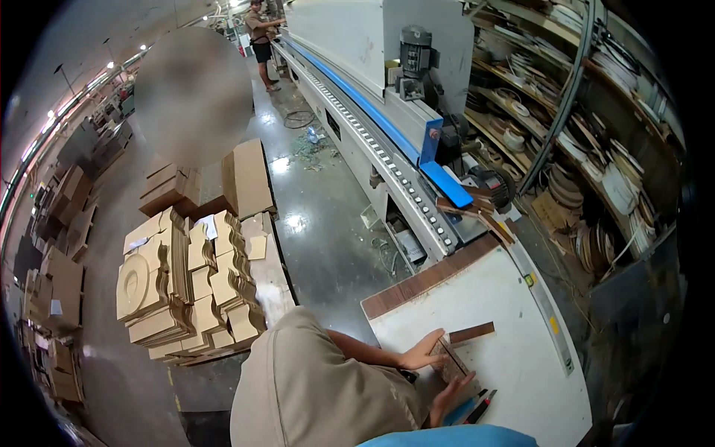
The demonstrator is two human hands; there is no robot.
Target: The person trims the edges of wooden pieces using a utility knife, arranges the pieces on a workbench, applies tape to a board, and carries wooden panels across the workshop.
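Over a white tabletop (417, 320), my left hand (423, 354) is closed on the upper left side of a small brown wood-look piece (453, 363). It is held tilted above the table. My right hand (452, 395) is at the piece's lower end, fingers partly stretched and apparently touching it; its grip is not clear. Just beyond lies a flat dark brown strip (472, 332). Beside my right hand are a red and black hand tool (485, 402) and a blue object (460, 412), partly hidden.
A silver spirit level (547, 309) lies along the table's right side. Ahead runs a long machine (350, 112) with a blue rail. Shelves (551, 112) of rolled edging stand right. Pallets with stacked curved wooden panels (190, 283) are left. A person (261, 37) stands far off.
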